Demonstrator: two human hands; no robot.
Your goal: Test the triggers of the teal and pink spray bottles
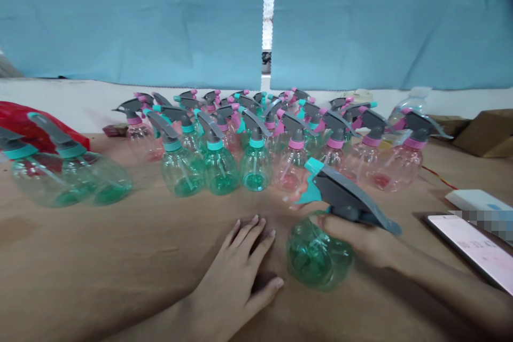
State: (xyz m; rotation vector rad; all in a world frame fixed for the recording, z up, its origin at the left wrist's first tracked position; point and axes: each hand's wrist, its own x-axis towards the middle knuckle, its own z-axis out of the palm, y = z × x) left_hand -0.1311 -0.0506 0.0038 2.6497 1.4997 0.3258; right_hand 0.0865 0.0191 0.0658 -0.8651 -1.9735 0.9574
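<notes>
My right hand (356, 238) is closed around the neck of a green see-through spray bottle (318, 256) with a grey and teal trigger head (344, 197); the bottle stands on the brown table (100, 267), tilted a little. My left hand (240, 272) lies flat on the table just left of that bottle, fingers stretched out and holding nothing. Behind both hands stand several assembled spray bottles (256, 144), green ones with teal collars and pink ones with pink collars.
Two green bottles (72, 176) lie at the far left in front of a red bag (24, 120). A phone with a lit screen (473, 248) and a white box (476, 200) lie at the right. Cardboard boxes (484, 131) sit at the back right before a blue curtain.
</notes>
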